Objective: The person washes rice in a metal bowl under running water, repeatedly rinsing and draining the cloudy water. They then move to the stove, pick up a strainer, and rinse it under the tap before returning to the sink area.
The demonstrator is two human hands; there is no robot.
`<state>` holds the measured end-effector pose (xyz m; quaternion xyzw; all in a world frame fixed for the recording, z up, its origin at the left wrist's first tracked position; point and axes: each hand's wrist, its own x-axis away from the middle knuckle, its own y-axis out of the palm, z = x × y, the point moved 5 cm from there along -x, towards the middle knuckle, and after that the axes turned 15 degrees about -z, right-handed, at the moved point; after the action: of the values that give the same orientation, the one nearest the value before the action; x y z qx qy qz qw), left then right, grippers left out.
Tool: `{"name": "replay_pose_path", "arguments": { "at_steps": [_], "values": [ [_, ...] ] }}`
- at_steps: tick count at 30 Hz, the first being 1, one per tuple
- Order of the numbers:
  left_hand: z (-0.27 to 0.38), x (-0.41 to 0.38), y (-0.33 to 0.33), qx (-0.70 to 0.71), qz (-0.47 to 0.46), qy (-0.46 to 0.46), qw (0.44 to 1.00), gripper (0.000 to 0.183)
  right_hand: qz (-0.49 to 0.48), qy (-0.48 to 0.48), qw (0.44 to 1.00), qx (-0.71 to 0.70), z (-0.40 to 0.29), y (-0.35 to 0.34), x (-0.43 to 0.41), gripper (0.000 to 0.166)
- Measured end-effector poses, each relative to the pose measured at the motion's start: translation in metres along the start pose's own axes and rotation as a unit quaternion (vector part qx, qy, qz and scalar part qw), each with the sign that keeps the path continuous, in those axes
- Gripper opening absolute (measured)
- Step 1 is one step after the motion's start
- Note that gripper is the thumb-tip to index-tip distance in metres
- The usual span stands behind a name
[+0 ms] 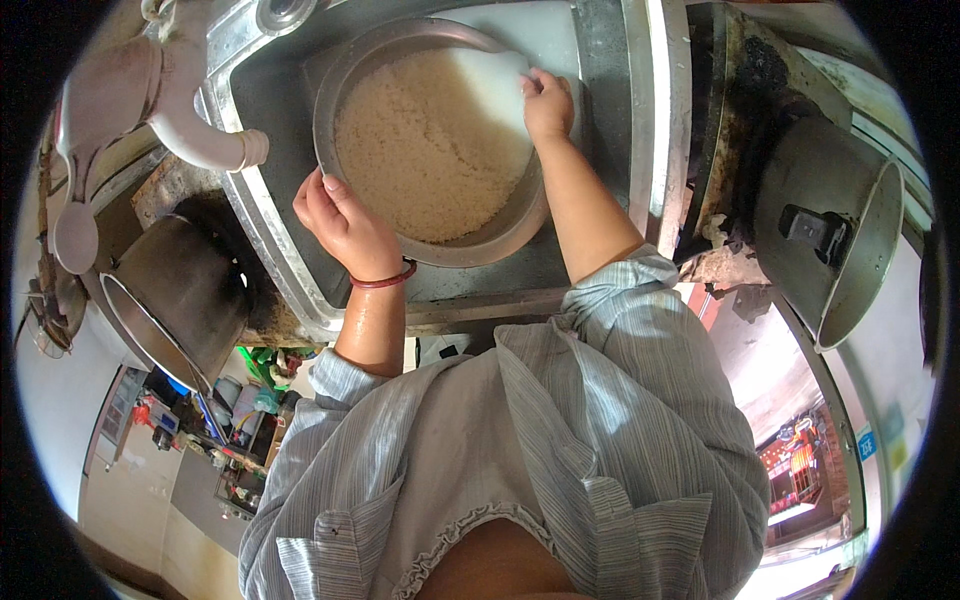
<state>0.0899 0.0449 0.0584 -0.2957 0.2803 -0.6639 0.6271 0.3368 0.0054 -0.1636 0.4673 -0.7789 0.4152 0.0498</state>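
A wide round metal basin (495, 247) stands tilted in a stainless steel sink, with a thick bed of wet rice grains (427, 150) in it. Cloudy whitish water (491, 86) lies over the rice at the basin's far right side. My left hand (349, 225), with a dark red bangle at the wrist, grips the basin's near left rim between thumb and fingers. On the far right rim, my right hand (549, 103) holds on with its fingers curled over the edge. More whitish water (551, 30) shows in the sink beyond the basin.
A white faucet (202, 142) reaches over the sink's left edge (262, 217). Left of the sink stands a soot-darkened metal pot (180, 292). On the right, a larger metal pot (817, 225) with a black handle stands by a blackened stove area.
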Motion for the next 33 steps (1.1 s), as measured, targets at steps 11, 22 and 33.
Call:
{"name": "replay_pose_path", "arguments": {
  "at_steps": [11, 22, 33],
  "values": [
    [0.006, -0.001, 0.004, 0.011, 0.006, 0.005, 1.000, 0.027, 0.014, -0.028, 0.999, 0.033, 0.000, 0.000, -0.002, 0.026],
    [0.006, -0.002, 0.008, 0.018, 0.005, 0.011, 1.000, 0.029, 0.008, -0.021, 0.999, 0.049, -0.002, -0.003, -0.001, 0.025],
    [-0.009, -0.003, -0.006, -0.062, 0.000, 0.005, 0.998, 0.022, 0.016, -0.031, 0.999, -0.024, -0.001, -0.007, 0.002, 0.027]
  ]
}}
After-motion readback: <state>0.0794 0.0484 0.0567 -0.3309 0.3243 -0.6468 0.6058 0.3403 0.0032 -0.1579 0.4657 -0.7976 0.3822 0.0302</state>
